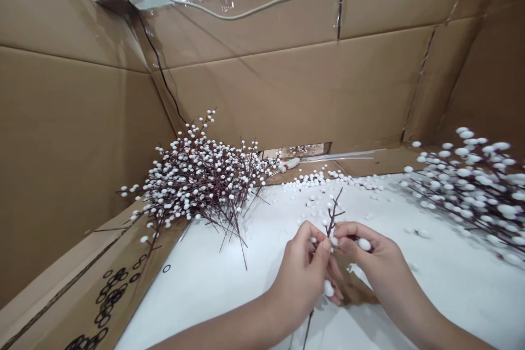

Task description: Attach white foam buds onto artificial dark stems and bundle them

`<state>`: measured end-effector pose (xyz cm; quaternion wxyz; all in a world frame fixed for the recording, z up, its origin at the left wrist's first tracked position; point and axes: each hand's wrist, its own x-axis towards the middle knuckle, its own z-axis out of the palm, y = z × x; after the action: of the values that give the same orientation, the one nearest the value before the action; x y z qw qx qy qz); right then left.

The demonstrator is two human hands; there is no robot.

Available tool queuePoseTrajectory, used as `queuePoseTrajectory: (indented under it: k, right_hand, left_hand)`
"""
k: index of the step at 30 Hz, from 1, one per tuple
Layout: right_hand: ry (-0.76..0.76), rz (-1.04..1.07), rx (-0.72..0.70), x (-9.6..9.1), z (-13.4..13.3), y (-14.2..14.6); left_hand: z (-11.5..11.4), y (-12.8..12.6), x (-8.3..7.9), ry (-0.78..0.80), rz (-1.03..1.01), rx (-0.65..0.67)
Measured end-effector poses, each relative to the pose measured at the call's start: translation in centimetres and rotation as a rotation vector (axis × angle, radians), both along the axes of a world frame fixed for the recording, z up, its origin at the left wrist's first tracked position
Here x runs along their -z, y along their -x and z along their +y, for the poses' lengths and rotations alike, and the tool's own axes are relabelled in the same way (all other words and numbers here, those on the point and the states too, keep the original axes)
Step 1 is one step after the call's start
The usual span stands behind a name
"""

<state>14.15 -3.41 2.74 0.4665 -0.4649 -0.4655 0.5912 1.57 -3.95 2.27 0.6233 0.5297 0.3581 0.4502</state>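
My left hand is closed around the stem of a brown artificial berry branch, whose twigs point up above my fingers. The lower stem comes out beneath the hand. My right hand pinches a white berry against the branch, fingertips close to those of the left. Another white berry shows at the right hand's curled fingers, and one more white berry is by the left hand's lower fingers. Where exactly the pinched berry meets the twig is hidden by my fingers.
A large pile of white-berried branches lies at the left, another bunch at the right. Loose white berries lie along the back of the white board. A glue gun, black rings and cardboard walls surround it.
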Motion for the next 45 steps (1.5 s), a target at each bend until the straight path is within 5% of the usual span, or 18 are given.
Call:
queuePoseTrajectory:
  k: [5,9,16,21,36,45]
  right_hand:
    - [-0.166,-0.271,0.232,0.2,0.9,-0.9]
    - [-0.204,-0.296,0.171,-0.1,0.6,-0.4]
    - [-0.269,-0.186,-0.034,-0.3,-0.6,1.3]
    - [-0.328,-0.221,0.104,0.0,-0.4,0.7]
    - [0.199,0.018,-0.065,-1.9,1.9,-1.4]
    - [0.253,0.118,-0.083,-1.4,2.2,-1.9]
  left_hand:
    - [-0.1,1.4,-0.7,-0.086,0.132,-0.036]
    - [0.8,2.5,-2.2,-0.122,0.238,-0.129]
    - [2.5,2.5,-3.6,0.194,0.214,-0.029]
    - [3.1,3.2,-3.4,0.235,0.173,0.037]
    - [3.0,3.0,-3.1,0.348,0.021,0.051]
    - [2.5,2.6,-2.7,0.359,-0.092,0.049]
